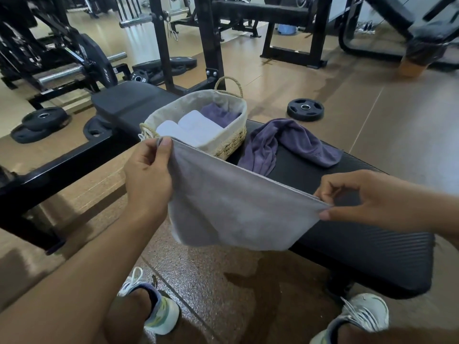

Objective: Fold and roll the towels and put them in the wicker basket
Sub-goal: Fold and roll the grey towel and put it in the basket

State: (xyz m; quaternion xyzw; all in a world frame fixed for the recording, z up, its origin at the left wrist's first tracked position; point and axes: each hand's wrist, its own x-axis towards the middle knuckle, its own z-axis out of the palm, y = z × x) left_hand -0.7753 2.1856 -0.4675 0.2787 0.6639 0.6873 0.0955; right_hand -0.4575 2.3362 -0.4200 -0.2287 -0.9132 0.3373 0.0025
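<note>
A gym floor with racks, barbells and weight plates (305, 109) surrounds a black padded bench (360, 249). On the bench stands a wicker basket (231, 142) with a cloth lining and rope handles; inside it lie two white rolled towels (188, 127) side by side and a purple towel (219, 115) at the far end. Just beside the basket, on the bench, a loose purple towel (285, 142) lies crumpled. In front, a grey towel (233, 209) hangs folded between both hands: the left hand (146, 177) pinches one top corner between thumb and fingers, and the right hand (367, 202) pinches the other corner.
</note>
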